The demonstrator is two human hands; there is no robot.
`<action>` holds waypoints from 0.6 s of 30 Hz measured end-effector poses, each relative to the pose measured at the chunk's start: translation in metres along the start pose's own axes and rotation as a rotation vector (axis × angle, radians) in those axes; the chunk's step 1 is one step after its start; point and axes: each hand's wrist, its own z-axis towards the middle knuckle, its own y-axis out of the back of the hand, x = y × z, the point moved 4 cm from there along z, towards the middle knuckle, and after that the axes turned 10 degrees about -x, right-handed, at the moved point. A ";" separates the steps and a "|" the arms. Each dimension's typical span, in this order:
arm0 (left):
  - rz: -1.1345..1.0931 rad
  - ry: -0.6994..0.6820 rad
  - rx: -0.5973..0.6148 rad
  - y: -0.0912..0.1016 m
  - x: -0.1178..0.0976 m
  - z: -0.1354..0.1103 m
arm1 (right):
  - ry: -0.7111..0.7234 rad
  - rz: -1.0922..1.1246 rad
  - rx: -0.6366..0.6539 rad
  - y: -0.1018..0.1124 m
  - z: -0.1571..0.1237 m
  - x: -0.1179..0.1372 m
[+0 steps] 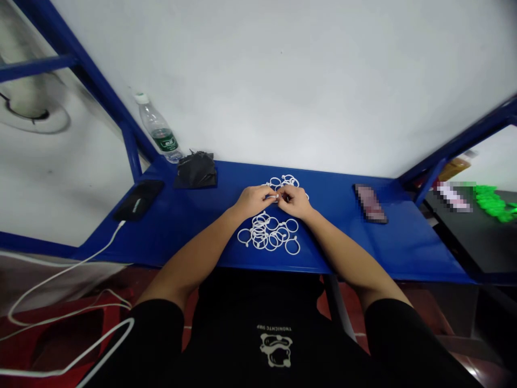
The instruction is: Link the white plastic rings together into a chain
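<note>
Fingers of the left hand and right hand pinch a small white piece over the desk, between far rings and near rings; so slight a grip could drop it among them.

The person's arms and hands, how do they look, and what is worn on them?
Short black sleeves leave both forearms bare, with no watch visible. The left hand and right hand wear no gloves. The black shirt bears a pale cartoon print.
</note>
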 end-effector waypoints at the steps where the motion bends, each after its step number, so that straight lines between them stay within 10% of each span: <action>1: 0.002 -0.001 0.007 -0.001 -0.001 0.000 | -0.010 0.011 -0.003 0.000 0.000 0.000; 14: 0.027 0.030 -0.074 0.006 0.007 0.003 | -0.158 -0.078 -0.114 0.010 0.002 -0.021; 18: 0.037 0.075 0.076 0.006 0.009 0.004 | -0.207 -0.249 -0.067 0.015 0.002 -0.038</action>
